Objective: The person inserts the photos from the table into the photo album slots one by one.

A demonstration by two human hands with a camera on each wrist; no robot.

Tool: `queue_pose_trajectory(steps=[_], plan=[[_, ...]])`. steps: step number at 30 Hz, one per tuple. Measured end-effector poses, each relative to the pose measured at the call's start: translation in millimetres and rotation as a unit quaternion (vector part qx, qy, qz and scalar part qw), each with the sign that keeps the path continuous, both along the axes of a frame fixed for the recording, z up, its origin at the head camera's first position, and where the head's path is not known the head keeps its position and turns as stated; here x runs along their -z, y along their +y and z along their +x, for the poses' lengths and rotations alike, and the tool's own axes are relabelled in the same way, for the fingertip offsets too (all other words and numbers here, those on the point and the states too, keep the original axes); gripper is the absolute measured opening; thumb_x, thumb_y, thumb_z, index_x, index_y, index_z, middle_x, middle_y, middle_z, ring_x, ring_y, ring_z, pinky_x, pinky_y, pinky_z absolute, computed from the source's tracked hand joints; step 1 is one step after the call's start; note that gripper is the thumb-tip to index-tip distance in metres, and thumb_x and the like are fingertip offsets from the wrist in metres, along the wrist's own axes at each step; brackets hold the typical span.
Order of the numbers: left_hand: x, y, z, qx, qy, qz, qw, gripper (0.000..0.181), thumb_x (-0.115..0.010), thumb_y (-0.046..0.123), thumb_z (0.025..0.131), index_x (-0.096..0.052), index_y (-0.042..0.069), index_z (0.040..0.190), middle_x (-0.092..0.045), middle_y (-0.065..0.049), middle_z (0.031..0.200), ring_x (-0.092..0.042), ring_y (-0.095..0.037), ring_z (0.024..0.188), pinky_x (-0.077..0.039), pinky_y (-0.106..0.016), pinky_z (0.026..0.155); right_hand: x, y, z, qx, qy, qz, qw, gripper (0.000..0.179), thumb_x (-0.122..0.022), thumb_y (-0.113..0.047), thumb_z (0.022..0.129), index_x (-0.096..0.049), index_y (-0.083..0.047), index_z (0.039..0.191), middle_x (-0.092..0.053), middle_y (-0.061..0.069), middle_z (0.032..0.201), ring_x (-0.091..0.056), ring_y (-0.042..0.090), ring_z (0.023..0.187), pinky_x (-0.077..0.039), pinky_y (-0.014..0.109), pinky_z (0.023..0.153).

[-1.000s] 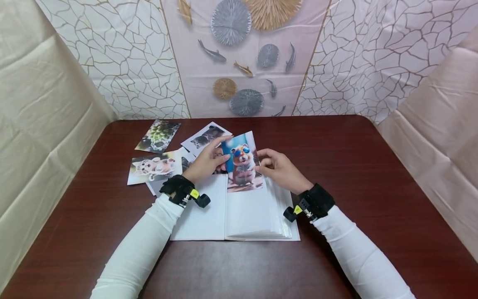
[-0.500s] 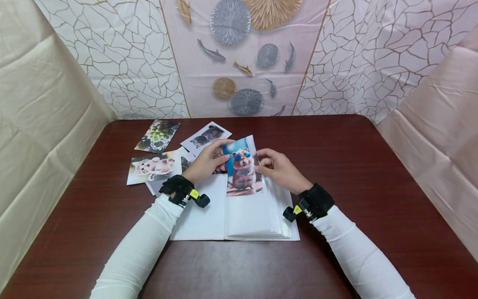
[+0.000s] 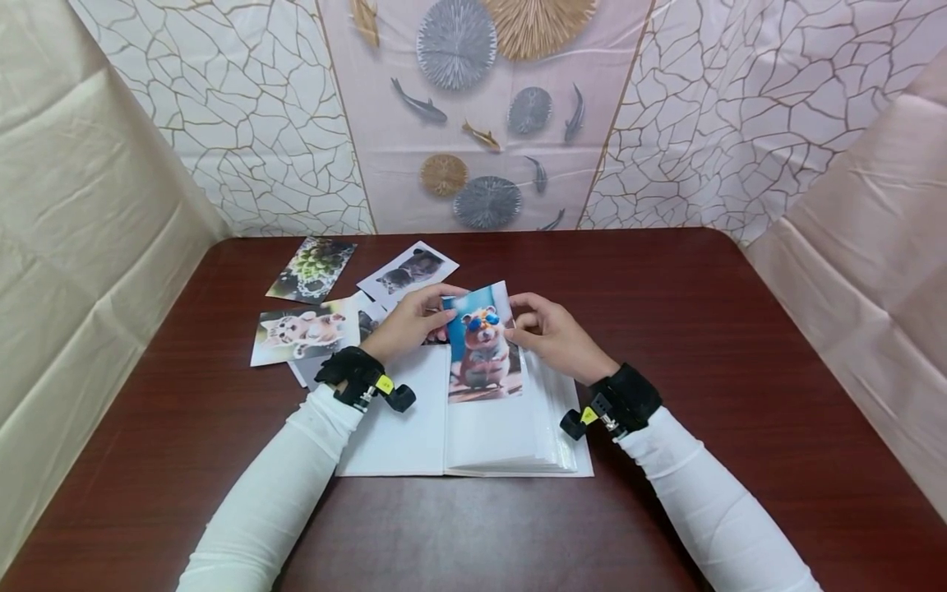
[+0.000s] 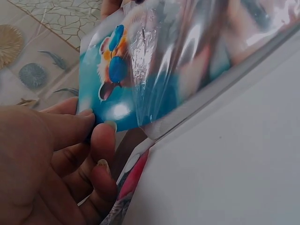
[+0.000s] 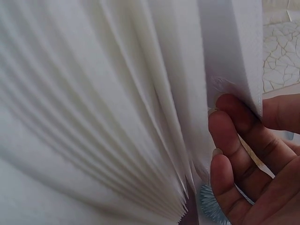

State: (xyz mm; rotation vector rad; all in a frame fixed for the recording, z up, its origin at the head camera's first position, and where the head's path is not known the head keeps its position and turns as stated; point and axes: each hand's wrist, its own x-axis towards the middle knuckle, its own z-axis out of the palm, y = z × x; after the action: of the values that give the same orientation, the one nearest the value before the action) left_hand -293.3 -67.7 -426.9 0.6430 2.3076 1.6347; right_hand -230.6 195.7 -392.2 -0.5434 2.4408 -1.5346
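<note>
The hamster photo (image 3: 484,353) is judged partly inserted in the clear pocket (image 4: 161,93) of the album (image 3: 392,427), its top exposed and corner pinched by the curled left hand (image 3: 412,323), while the page edge (image 5: 248,56) is pinched by the right hand (image 3: 561,337) and several loose photos (image 3: 303,330) are left unsleeved.

Even light fills the head view, with a pale sheen toward the near edge of the table (image 3: 740,345), while both wrist views look dim, glare streaking the clear sleeve (image 4: 161,89) and album pages (image 5: 93,117) blurred.
</note>
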Motion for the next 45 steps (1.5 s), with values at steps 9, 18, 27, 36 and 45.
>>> queue_pose_trajectory(steps=[9,18,27,36,45], plan=[[2.1,1.3,0.4,0.023,0.003,-0.006,0.9997,0.029,-0.054,0.011,0.105,-0.065,0.013,0.132,-0.061,-0.009,0.089,-0.058,-0.016,0.063,-0.048,-0.025,0.061,1.2,1.6,-1.3,-0.016,-0.001,-0.019,0.9997,0.061,-0.058,-0.006,0.103,-0.03,-0.007,0.157,-0.066,0.012,0.09,-0.045,0.014,0.073,-0.037,0.03,0.073],[3.1,4.0,1.7,0.024,0.01,-0.025,0.9994,0.026,-0.055,0.011,0.105,-0.069,0.011,0.127,-0.064,-0.009,0.096,-0.057,-0.015,0.062,-0.048,-0.024,0.06,2.5,1.8,-1.5,-0.021,0.004,-0.02,0.9996,0.059,-0.058,-0.007,0.103,-0.032,-0.01,0.156,-0.064,0.011,0.088,-0.04,0.016,0.068,-0.035,0.031,0.072],[4.2,4.9,1.0,0.021,0.004,-0.027,0.9994,0.026,-0.056,0.01,0.104,-0.07,0.008,0.125,-0.067,-0.011,0.121,-0.058,-0.013,0.065,-0.048,-0.023,0.062,3.1,0.8,-1.1,-0.013,0.007,-0.022,0.9996,0.05,-0.058,-0.008,0.103,-0.04,-0.009,0.149,-0.063,0.011,0.087,-0.049,0.017,0.077,-0.037,0.031,0.077],[2.4,4.7,2.6,0.036,0.009,-0.022,0.9991,0.024,-0.056,0.01,0.104,-0.072,0.008,0.122,-0.069,-0.011,0.109,-0.056,-0.015,0.066,-0.047,-0.024,0.063,2.9,0.6,-1.0,-0.01,0.01,-0.016,0.9998,0.043,-0.058,-0.008,0.103,-0.044,-0.005,0.144,-0.064,0.012,0.089,-0.052,0.02,0.082,-0.038,0.031,0.079],[0.2,5.3,3.8,0.038,-0.007,-0.031,0.9988,0.022,-0.059,0.011,0.103,-0.074,0.008,0.119,-0.07,-0.009,0.11,-0.057,-0.015,0.068,-0.048,-0.023,0.063,2.3,0.8,-0.4,-0.01,0.009,-0.018,0.9997,0.033,-0.057,-0.008,0.104,-0.049,-0.006,0.136,-0.064,0.013,0.089,-0.052,0.019,0.078,-0.038,0.03,0.076]])
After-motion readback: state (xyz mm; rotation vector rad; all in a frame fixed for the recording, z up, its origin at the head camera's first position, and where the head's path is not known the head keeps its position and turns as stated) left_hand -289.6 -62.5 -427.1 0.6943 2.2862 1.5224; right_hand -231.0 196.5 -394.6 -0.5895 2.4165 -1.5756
